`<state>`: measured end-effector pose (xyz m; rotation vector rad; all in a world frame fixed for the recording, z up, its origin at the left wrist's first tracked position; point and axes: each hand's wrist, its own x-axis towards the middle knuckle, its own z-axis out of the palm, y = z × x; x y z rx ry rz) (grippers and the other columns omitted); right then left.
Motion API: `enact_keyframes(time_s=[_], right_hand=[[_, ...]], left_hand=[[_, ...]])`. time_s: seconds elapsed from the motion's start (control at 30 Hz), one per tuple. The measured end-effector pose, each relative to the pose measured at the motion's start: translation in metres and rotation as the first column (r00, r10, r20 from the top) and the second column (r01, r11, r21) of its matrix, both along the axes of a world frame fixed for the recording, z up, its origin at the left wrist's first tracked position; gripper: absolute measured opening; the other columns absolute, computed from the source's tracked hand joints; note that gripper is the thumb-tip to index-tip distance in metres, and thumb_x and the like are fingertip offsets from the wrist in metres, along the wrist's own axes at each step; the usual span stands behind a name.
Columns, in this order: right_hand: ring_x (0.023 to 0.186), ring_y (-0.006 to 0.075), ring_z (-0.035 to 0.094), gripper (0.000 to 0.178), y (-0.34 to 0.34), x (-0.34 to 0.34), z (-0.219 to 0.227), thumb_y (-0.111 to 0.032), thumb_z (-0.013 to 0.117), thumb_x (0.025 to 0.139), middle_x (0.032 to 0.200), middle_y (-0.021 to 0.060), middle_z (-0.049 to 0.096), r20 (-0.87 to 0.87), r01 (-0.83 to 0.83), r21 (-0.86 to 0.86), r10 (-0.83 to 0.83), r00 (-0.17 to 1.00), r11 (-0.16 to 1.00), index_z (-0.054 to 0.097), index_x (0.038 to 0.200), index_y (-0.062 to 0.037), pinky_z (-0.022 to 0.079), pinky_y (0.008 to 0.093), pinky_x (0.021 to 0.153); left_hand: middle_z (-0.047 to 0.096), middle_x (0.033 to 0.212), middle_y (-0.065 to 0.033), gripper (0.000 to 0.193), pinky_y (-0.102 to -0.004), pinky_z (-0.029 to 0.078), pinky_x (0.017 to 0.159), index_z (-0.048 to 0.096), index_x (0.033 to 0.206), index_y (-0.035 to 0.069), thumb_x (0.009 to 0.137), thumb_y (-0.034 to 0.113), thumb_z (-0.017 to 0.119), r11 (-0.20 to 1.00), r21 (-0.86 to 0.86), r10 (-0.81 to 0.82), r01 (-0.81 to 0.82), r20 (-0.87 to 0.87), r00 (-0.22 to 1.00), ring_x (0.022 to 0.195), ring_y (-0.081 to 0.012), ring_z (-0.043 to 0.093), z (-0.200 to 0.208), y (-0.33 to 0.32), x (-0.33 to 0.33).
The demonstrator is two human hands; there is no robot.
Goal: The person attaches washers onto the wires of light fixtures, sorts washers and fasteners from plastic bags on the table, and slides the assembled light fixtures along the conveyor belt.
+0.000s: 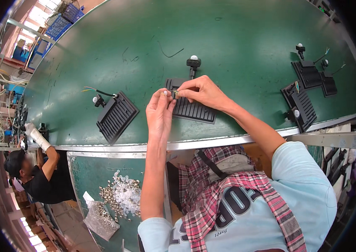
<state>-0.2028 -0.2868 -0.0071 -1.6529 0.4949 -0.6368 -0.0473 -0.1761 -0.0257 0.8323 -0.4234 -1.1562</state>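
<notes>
Head view: left hand pinches small white piece between thumb and fingers. Right hand bends in just beside, fingertips drawn together; cannot tell what they grasp. Both hands over black finned housing on green table, white-domed sensor at its far edge. Second housing lies to left; small loose parts heaped on lower surface.

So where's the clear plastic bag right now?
In the head view, the plastic bag is at the lower left, on the lower green table, just below the pile of small metal and white parts.
</notes>
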Motion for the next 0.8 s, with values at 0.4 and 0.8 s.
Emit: enact_keyframes(time_s=[0.4,0.8], right_hand=[[0.065,0.0204,0.064,0.02,0.002,-0.005,-0.005,-0.015,0.063,0.088,0.077,0.0132,0.07,-0.099,-0.01,-0.316,-0.022,0.995,0.949,0.071,0.095,0.0016,0.049,0.0323,0.062],[0.07,0.0194,0.059,0.033,0.004,-0.006,-0.002,-0.008,0.058,0.085,0.08,0.0099,0.062,-0.059,-0.02,-0.219,0.007,0.998,0.975,0.056,0.117,-0.0014,0.047,0.0343,0.067]], left_hand=[[0.065,0.092,-0.0055,0.022,-0.0256,0.05,0.081,0.062,0.111,-0.005,0.094,0.009,0.065,0.999,0.001,0.032,-0.034,0.249,0.968,0.084,-0.0122,0.061,-0.001,-0.001,-0.012],[0.067,0.098,-0.0037,0.023,-0.025,0.049,0.084,0.067,0.108,-0.002,0.09,0.013,0.068,0.987,0.124,0.021,-0.104,0.542,0.84,0.091,-0.0104,0.062,-0.002,-0.003,-0.033]])
